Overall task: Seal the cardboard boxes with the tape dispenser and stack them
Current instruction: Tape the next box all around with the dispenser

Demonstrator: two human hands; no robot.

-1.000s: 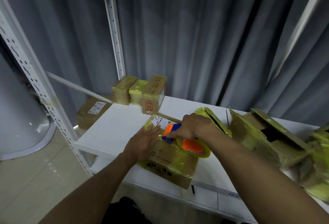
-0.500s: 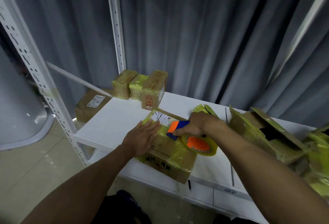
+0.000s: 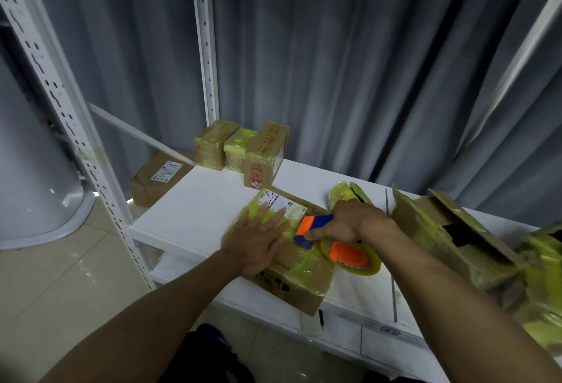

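Observation:
A cardboard box (image 3: 299,279) wrapped in yellowish tape lies on the white table (image 3: 194,209), near its front edge. My left hand (image 3: 258,241) presses flat on the box top, fingers straight, just below a white label. My right hand (image 3: 346,223) grips the blue and orange tape dispenser (image 3: 313,227), whose head rests on the box top. Its tape roll (image 3: 351,256) with an orange hub hangs over the box's right side.
Three taped boxes (image 3: 243,151) stand side by side at the table's back left. A brown box (image 3: 159,177) sits lower, behind the white shelf post (image 3: 67,115). Opened, torn boxes (image 3: 462,239) crowd the right side. Grey curtains hang behind.
My left hand has spread flatter on the box top. The dispenser and my right hand have slid slightly along the top toward the label. The view has tilted down a little.

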